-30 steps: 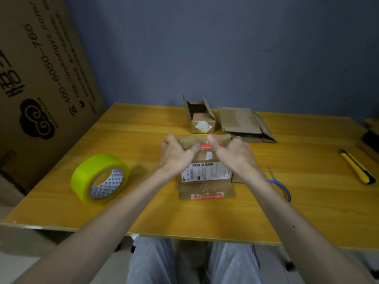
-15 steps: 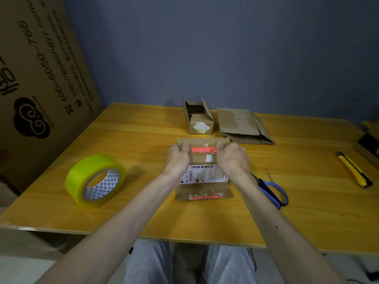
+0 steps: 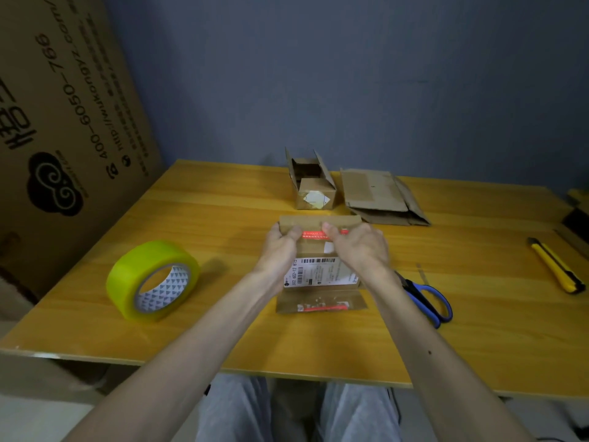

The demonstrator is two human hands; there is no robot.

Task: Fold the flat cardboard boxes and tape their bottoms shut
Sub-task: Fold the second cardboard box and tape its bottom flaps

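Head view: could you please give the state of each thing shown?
Labelled box: on the table, near flap spread flat.
Left hand: grips its far flap.
Right hand: grips the same flap.
Small box: upright, top flaps open.
Flat boxes: unfolded, stacked.
Scissors: blades mostly hidden.

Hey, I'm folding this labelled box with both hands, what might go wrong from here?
1. The left hand and right hand both hold the labelled box by its far flap; reaching for the tape roll frees a hand, so the flap may spring open.
2. The scissors lie right beside the right forearm; drawing it back may knock them.
3. The tape roll stands on its edge and might roll if bumped.
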